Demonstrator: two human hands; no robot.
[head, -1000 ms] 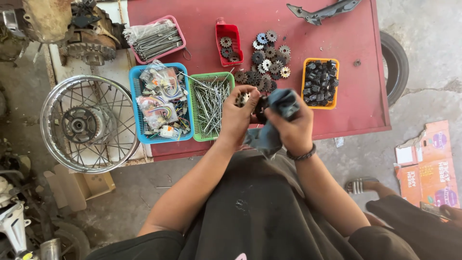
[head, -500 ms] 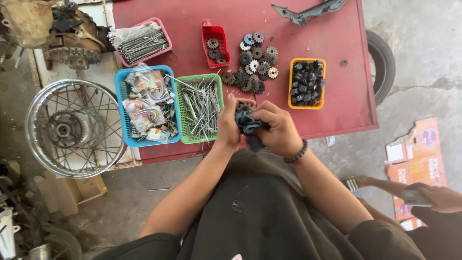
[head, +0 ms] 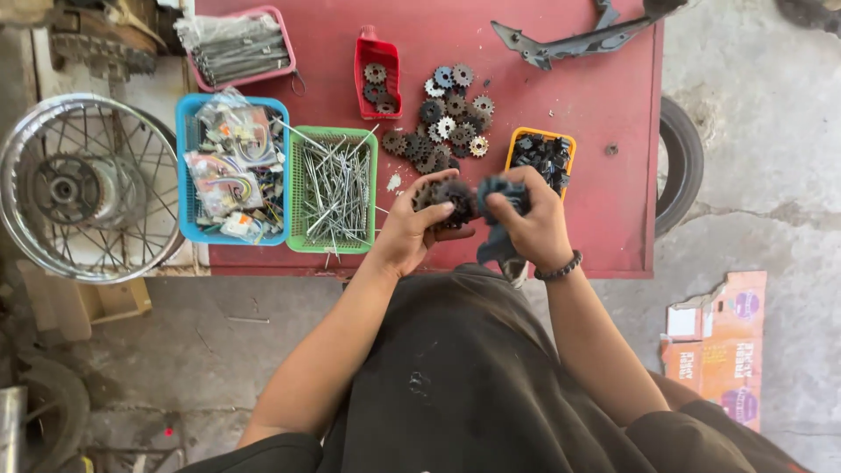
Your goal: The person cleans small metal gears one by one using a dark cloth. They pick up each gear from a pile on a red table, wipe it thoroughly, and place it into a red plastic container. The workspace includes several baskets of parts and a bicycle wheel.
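My left hand (head: 412,229) grips a dark toothed sprocket (head: 454,198) over the front edge of the red table (head: 613,193). My right hand (head: 530,221) holds a blue-grey rag (head: 501,235) pressed against the sprocket; the rag's tail hangs down below the hand. A beaded bracelet sits on my right wrist. Just beyond the hands lies a loose pile of small sprockets (head: 447,123), and an orange tray (head: 543,151) of dark parts stands right behind my right hand.
A green basket (head: 335,188) of spokes, a blue basket (head: 229,171) of bagged wiring, a pink tray (head: 238,48) and a red tray (head: 378,77) stand on the table. A spoked wheel (head: 83,188) lies left. A tyre (head: 679,162) and cardboard box (head: 718,346) are right.
The view has shifted, so table and trays sit more to the right. My hands have stayed together on the sprocket and rag, with the rag now wrapped more to the sprocket's right side.
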